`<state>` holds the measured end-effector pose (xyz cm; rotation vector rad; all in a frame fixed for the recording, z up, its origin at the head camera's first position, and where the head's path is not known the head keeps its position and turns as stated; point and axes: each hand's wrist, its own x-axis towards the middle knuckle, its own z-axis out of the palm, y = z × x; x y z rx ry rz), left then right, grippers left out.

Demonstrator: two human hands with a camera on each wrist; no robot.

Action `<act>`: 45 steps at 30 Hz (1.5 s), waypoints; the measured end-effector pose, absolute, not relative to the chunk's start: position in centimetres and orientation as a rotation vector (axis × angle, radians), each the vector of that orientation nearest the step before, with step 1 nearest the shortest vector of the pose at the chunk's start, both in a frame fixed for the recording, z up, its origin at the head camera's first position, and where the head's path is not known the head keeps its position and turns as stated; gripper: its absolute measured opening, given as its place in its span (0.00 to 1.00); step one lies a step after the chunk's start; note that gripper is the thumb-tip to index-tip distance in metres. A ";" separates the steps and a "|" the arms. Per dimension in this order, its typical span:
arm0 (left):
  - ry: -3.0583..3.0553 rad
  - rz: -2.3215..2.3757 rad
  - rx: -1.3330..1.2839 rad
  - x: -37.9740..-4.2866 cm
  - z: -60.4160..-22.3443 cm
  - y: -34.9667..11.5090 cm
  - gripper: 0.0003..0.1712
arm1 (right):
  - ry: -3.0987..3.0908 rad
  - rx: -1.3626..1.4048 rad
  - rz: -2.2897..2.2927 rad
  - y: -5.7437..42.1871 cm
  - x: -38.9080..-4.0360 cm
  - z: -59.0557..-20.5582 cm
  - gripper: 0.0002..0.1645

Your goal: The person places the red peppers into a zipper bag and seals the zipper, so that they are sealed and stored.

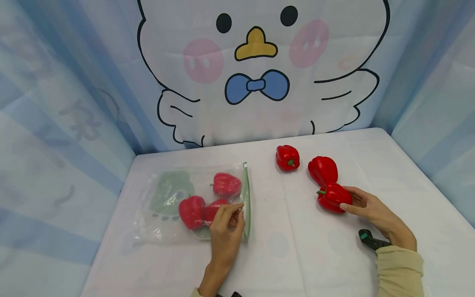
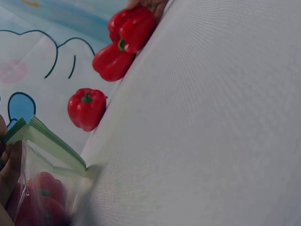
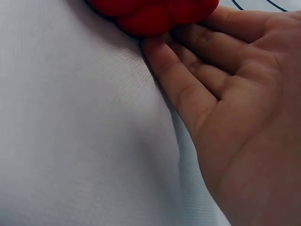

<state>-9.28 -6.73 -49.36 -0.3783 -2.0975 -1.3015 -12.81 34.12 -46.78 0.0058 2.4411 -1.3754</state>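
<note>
A clear zip bag point(image 1: 170, 231) with a green closure strip point(image 1: 246, 198) lies on the table, with three red bell peppers inside, one of them point(image 1: 191, 212) nearest the middle. At its mouth, my left hand point(image 1: 226, 235) pinches the bag's edge; the left wrist view shows the two green strips point(image 2: 59, 143) spread apart there. On the right, my right hand point(image 1: 375, 210) grips a red bell pepper point(image 1: 334, 198) between thumb and fingers, its green stem facing left. Close up, the right wrist view shows the fingers point(image 3: 188, 94) against the pepper's point(image 3: 150, 16) underside.
Just behind the held pepper lies another red bell pepper point(image 1: 323, 169), touching or nearly so. A further one point(image 1: 287, 158) sits farther back, left of it. White cloth covers the table point(image 1: 278, 255); a printed curtain point(image 1: 256, 119) stands behind it.
</note>
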 end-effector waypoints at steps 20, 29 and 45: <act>-2.097 -1.304 -0.368 -9.3 -49.2 -6.8 0.15 | 2.387 -0.027 -1.466 34.0 -12.6 -46.8 0.42; -2.093 -1.311 -0.362 -9.3 -49.4 -6.8 0.16 | 2.306 -0.177 -1.601 31.4 -13.4 -46.8 0.35; -2.078 -1.298 -0.384 -9.3 -49.5 -6.8 0.17 | 2.240 -0.251 -1.562 23.8 -15.4 -47.2 0.39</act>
